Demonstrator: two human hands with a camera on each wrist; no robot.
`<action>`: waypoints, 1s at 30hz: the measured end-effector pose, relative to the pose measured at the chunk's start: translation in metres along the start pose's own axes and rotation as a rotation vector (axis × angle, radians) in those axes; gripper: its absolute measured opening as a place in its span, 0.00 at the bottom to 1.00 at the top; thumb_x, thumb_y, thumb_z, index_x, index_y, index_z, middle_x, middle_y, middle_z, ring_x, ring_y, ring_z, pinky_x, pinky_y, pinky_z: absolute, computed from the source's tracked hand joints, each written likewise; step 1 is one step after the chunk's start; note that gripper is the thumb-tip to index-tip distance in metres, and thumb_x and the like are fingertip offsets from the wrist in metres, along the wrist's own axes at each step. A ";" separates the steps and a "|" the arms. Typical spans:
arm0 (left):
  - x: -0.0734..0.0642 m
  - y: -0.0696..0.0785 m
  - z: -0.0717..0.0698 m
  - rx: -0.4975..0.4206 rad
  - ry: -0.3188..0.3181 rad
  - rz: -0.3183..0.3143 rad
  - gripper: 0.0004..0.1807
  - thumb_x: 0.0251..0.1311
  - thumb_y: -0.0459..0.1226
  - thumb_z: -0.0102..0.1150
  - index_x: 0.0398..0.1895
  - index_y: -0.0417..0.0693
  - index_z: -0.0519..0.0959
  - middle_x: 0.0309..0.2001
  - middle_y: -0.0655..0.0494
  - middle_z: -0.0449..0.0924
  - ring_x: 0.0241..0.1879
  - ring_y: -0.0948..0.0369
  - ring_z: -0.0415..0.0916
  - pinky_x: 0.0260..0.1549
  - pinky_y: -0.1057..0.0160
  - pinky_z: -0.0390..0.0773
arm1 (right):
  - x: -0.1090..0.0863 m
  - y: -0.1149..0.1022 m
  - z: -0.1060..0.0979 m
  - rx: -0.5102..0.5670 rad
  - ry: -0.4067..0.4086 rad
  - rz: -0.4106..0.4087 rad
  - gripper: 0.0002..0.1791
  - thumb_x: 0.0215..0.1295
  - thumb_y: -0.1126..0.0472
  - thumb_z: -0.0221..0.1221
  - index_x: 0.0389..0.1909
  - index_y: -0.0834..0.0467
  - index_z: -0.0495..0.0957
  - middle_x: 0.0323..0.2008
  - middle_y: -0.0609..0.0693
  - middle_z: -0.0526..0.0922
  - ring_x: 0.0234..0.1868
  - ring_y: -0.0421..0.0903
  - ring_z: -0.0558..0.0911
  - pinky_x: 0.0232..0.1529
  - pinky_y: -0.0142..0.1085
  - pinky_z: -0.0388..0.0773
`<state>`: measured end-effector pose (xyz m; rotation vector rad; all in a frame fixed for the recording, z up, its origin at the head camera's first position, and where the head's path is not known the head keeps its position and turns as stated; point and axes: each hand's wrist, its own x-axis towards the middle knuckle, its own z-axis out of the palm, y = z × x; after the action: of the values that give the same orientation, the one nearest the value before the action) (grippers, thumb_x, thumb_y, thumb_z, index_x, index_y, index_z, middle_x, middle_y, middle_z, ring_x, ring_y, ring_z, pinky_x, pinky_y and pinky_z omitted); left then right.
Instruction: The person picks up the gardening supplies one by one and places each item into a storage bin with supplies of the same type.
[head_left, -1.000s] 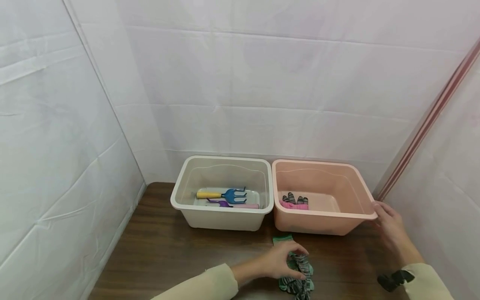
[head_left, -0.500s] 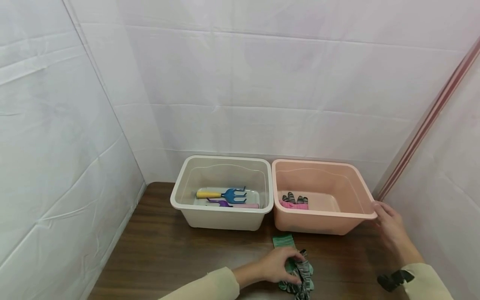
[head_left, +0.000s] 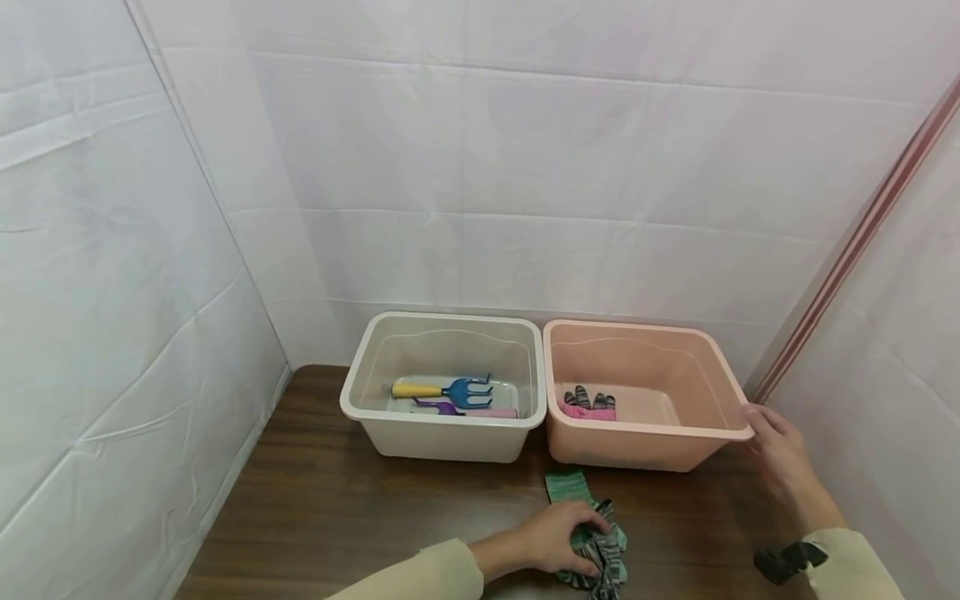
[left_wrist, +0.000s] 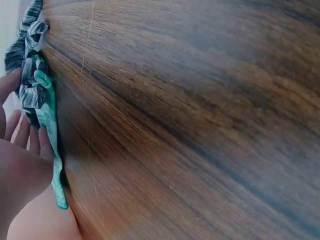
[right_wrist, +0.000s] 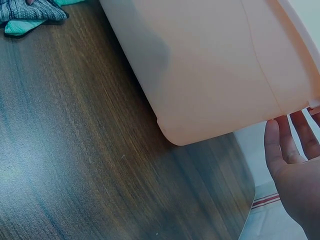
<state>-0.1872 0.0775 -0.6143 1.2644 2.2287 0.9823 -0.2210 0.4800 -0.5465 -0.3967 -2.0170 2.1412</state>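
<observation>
Green and black-striped knit gloves [head_left: 567, 486] lie in a small heap on the table, below the pink bin in the head view. My left hand [head_left: 558, 537] is over the heap, thumb and fingers curved round a striped glove [left_wrist: 34, 95]. The left wrist view has the heap at its left edge, a green cuff reaching down past the fingers. At the far right, my right hand [head_left: 780, 446] holds the front corner of the pink bin [head_left: 622, 448], fingers under its rim in the right wrist view. A pink glove with striped fingers [head_left: 588, 406] lies inside that bin.
A white bin [head_left: 450, 442] stands against the pink one on its left. Inside it lie a blue hand rake with a yellow handle [head_left: 420, 389] and a purple rake with a pink handle [head_left: 491, 412]. White fabric walls [head_left: 480, 167] surround the brown wooden table [head_left: 322, 500].
My left hand has moved slightly down, and its thumb and fingers have closed in on the striped glove. The right hand stays at the corner of the pink bin.
</observation>
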 end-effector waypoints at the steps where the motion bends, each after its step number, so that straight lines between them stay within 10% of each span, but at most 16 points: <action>1: 0.000 0.001 0.000 0.007 0.001 -0.001 0.25 0.64 0.44 0.76 0.64 0.55 0.82 0.63 0.66 0.80 0.65 0.69 0.71 0.66 0.65 0.71 | 0.000 0.001 0.000 0.004 0.000 -0.001 0.09 0.79 0.49 0.61 0.52 0.47 0.82 0.41 0.33 0.85 0.43 0.31 0.85 0.42 0.29 0.84; 11: 0.002 0.002 0.004 0.102 0.008 -0.018 0.20 0.65 0.42 0.73 0.60 0.60 0.84 0.59 0.68 0.79 0.63 0.68 0.71 0.63 0.65 0.73 | -0.001 0.001 -0.002 0.043 -0.031 -0.032 0.08 0.79 0.51 0.61 0.50 0.47 0.84 0.42 0.35 0.87 0.43 0.33 0.86 0.42 0.29 0.84; 30: 0.007 -0.004 0.007 -0.017 0.093 0.001 0.06 0.68 0.38 0.70 0.45 0.58 0.89 0.47 0.71 0.82 0.51 0.75 0.76 0.54 0.73 0.75 | -0.003 -0.001 0.000 0.043 -0.027 -0.006 0.05 0.80 0.52 0.61 0.46 0.45 0.85 0.40 0.35 0.86 0.42 0.32 0.85 0.42 0.29 0.84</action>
<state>-0.1891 0.0851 -0.6219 1.2366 2.2839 1.0787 -0.2186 0.4795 -0.5450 -0.3568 -1.9797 2.1937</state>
